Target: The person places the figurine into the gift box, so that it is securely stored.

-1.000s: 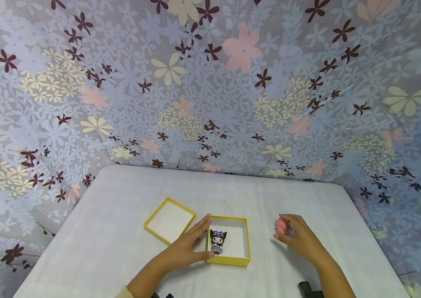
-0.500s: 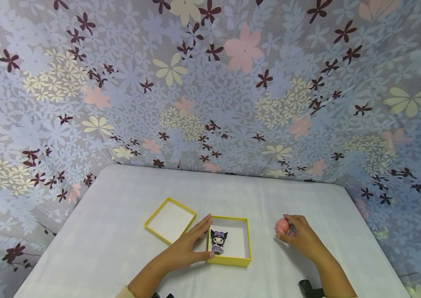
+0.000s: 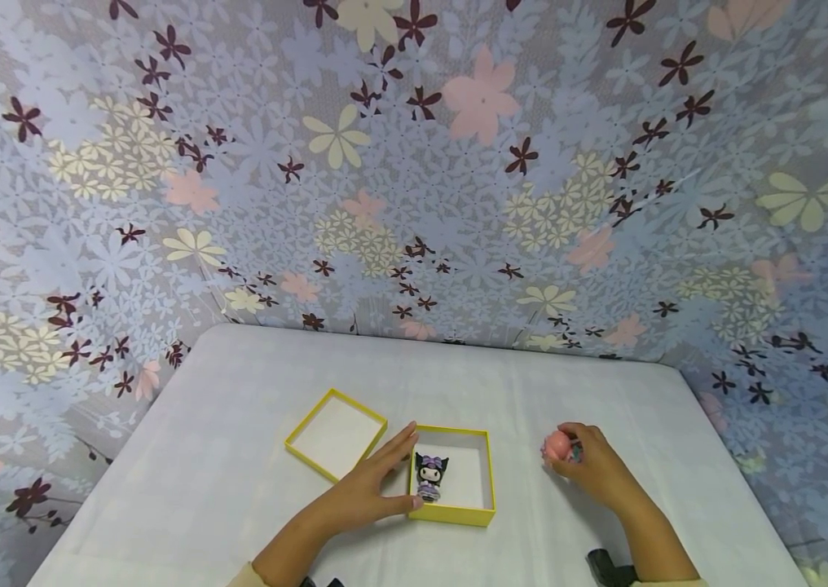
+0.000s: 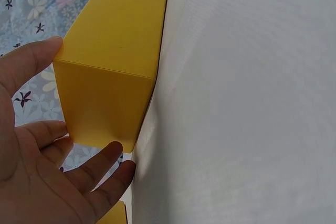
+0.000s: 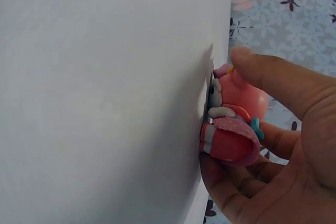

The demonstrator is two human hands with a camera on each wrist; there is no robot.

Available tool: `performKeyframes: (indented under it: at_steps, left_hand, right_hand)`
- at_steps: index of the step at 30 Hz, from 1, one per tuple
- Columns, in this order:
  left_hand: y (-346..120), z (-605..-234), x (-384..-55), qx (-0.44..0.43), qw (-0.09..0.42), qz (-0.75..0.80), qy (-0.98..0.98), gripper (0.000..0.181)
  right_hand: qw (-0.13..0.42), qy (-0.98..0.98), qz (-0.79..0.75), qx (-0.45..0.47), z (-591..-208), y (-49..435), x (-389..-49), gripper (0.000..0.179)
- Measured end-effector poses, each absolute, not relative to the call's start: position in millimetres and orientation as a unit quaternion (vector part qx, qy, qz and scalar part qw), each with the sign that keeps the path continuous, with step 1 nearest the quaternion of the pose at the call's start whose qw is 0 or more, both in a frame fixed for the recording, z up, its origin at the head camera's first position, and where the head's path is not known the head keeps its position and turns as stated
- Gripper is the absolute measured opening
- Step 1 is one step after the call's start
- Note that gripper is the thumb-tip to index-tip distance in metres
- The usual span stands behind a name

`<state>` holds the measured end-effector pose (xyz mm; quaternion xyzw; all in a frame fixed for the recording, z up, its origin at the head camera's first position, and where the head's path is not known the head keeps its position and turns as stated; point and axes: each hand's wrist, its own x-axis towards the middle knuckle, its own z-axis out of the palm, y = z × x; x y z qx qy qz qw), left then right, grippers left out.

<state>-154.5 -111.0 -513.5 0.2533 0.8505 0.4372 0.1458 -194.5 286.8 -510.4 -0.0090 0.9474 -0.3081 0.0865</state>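
Observation:
My left hand (image 3: pixel 363 489) lies along the left side of an open yellow box (image 3: pixel 454 514) with a white inside. In the left wrist view, thumb and fingertips touch the box wall (image 4: pixel 110 30), with the fingers spread and nearly straight. Inside the box, at its left, lies a black and purple figurine (image 3: pixel 429 478), face up. Farther right, my right hand (image 3: pixel 597 469) holds a pink-hooded figurine (image 5: pixel 241 98) between thumb and fingers. That figurine lies face down at the table surface; a turquoise bow shows at its back.
A shallow yellow-rimmed lid (image 3: pixel 336 434) lies on the white-covered table (image 3: pixel 238 456), left of the box. A black object (image 3: pixel 608 568) sits beside the right wrist. Behind the table hangs flower-patterned cloth (image 3: pixel 414 204).
My right thumb and index fingertips have shifted slightly right along the pink-hooded figurine, which stays in about the same place. The left hand, box and lid keep their places.

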Motion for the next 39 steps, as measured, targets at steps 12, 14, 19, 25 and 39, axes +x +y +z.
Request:
performKeyframes:
  at_steps: [12, 14, 19, 25, 39]
  left_hand:
    - [-110.3, -512.8, -153.8, 0.253, 0.146, 0.444, 0.847, 0.093]
    - [-110.2, -513.2, -153.5, 0.252, 0.147, 0.445, 0.847, 0.093]
    - [-109.8, -513.7, -153.3, 0.25, 0.149, 0.446, 0.847, 0.093]
    - [-110.4, -512.8, -153.6, 0.249, 0.15, 0.445, 0.847, 0.093]
    - [-110.9, -513.7, -153.6, 0.247, 0.152, 0.449, 0.845, 0.094]
  right_hand:
    - [0.066, 0.947, -0.315, -0.02, -509.1, 286.3, -191.5, 0.065]
    - [0.061, 0.946, -0.317, -0.019, -508.4, 285.0, -190.3, 0.064]
    - [0.056, 0.94, -0.336, -0.016, -504.5, 280.9, -187.4, 0.065]
    - [0.031, 0.925, -0.377, -0.029, -502.9, 277.6, -185.9, 0.062]
    - [-0.008, 0.88, -0.465, -0.098, -500.2, 270.1, -178.4, 0.045]
